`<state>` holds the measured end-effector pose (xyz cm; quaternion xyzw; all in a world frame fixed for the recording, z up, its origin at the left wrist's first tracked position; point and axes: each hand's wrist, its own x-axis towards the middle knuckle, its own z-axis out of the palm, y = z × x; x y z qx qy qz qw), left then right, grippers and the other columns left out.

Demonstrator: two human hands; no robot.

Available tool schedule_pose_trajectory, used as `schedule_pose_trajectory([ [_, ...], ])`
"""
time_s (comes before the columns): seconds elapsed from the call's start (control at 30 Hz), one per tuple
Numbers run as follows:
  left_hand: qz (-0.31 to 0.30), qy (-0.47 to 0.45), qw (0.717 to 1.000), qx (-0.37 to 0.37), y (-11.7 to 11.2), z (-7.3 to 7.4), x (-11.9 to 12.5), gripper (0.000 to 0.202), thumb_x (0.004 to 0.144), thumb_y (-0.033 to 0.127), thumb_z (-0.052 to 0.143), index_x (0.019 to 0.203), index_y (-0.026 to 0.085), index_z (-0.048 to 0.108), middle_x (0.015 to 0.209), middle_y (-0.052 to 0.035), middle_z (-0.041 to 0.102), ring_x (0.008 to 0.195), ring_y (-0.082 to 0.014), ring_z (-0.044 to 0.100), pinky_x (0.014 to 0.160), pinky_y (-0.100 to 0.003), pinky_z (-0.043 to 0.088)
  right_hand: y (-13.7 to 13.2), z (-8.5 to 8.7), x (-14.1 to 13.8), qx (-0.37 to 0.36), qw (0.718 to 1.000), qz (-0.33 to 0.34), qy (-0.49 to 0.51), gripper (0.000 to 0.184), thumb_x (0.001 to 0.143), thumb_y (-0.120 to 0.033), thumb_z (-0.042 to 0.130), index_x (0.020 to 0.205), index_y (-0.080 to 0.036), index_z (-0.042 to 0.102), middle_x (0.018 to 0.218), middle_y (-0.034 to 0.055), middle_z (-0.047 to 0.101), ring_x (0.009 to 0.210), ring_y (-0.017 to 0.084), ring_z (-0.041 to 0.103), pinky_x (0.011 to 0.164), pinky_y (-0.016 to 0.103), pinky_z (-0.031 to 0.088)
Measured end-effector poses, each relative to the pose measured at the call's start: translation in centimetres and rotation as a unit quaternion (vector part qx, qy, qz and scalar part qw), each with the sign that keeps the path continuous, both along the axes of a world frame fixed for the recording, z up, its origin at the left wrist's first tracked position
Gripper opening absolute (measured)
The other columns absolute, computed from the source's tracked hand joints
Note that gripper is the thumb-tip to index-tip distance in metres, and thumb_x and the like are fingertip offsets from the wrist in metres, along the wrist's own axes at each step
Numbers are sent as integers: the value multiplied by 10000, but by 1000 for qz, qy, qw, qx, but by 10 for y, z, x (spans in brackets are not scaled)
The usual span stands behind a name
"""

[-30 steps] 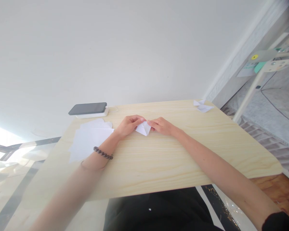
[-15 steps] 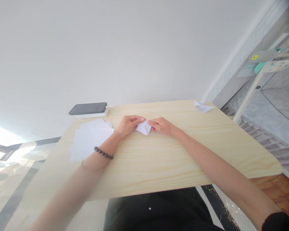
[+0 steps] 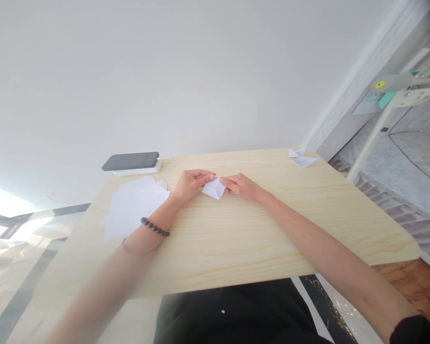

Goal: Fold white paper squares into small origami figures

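Observation:
A small piece of folded white paper (image 3: 214, 189), creased into angular flaps with a point towards me, is held above the middle of the table. My left hand (image 3: 192, 183) pinches its upper left edge between thumb and fingers. On the other side, my right hand (image 3: 241, 185) grips the upper right edge, thumb on top and fingers curled beneath. The two thumbs are close together, and the fingers cover part of the paper's far edge. A dark bead bracelet (image 3: 155, 227) circles my left wrist.
Loose sheets of white paper (image 3: 134, 210) lie left of my left forearm. Behind them a dark phone (image 3: 131, 161) rests on a white block (image 3: 138, 170) with a cable. A folded paper figure (image 3: 304, 159) lies at the table's (image 3: 215, 258) far right corner, near the wall (image 3: 208, 76).
Both hands keep their pinch on the folded paper. The thumbs are slightly farther apart, and the paper sits a touch higher in view.

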<state>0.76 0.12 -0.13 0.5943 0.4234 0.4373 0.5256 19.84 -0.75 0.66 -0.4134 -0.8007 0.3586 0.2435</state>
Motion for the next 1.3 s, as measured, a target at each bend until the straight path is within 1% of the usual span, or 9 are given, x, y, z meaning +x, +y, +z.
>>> schedule_pose_trajectory([
  [0.23,3,10,1000,6,1,-1,1,399,630,441,664,866,121,665,790,-76,656,672,-141,556,616,-265,420,0,0,0,-2,1000,1,5,465,829,-515,278,585,-151,433,541,-24,415,467,60,316,489,220,264],
  [0.33,-20,29,999,-1,-1,1,1,435,661,476,621,919,128,656,788,-66,658,667,-137,554,610,-256,414,0,0,1,4,1000,-4,3,459,830,-510,281,589,-152,438,544,-22,419,472,63,323,489,219,267],
  [0.47,-51,40,998,2,-3,3,0,411,690,470,593,889,117,660,808,-71,659,699,-147,562,627,-254,421,1,-3,0,14,1000,-6,1,450,836,-496,281,600,-153,452,559,-19,425,488,67,341,492,217,272],
  [0.67,-42,63,997,4,-2,3,-2,389,670,452,621,847,110,668,775,-68,658,671,-141,555,603,-245,421,3,-7,-2,82,997,12,13,354,838,-416,344,588,-167,367,537,-43,337,495,61,299,486,211,243],
  [0.8,-38,59,998,2,-1,1,-1,386,675,455,617,840,110,671,761,-64,660,655,-137,558,593,-239,425,3,-6,-2,85,996,-1,26,335,846,-385,339,588,-171,333,537,-47,322,492,60,288,484,211,239],
  [0.9,-53,24,998,-14,-1,1,0,423,694,473,591,918,120,659,818,-65,665,717,-156,581,654,-261,449,2,-5,-1,88,995,-24,42,341,852,-379,329,581,-173,318,527,-48,327,490,61,297,490,212,246],
  [1.03,-109,-22,993,-45,-1,2,0,444,681,454,613,981,128,642,904,-65,661,865,-198,588,796,-324,457,3,-6,-1,94,993,-51,57,343,854,-378,321,582,-171,338,535,-43,361,501,64,329,507,212,262],
  [1.1,-123,-24,991,-54,-1,3,-1,422,667,434,634,950,121,653,898,-64,662,878,-209,587,812,-342,463,3,-6,-1,89,992,-56,63,329,854,-377,320,598,-172,351,547,-43,386,502,64,344,511,211,271],
  [1.3,-114,-17,992,-58,1,1,-2,411,658,414,646,936,111,657,857,-57,666,857,-215,593,792,-352,483,3,-6,-2,93,992,-41,72,308,845,-361,337,603,-172,362,558,-44,391,500,63,341,513,209,276],
])
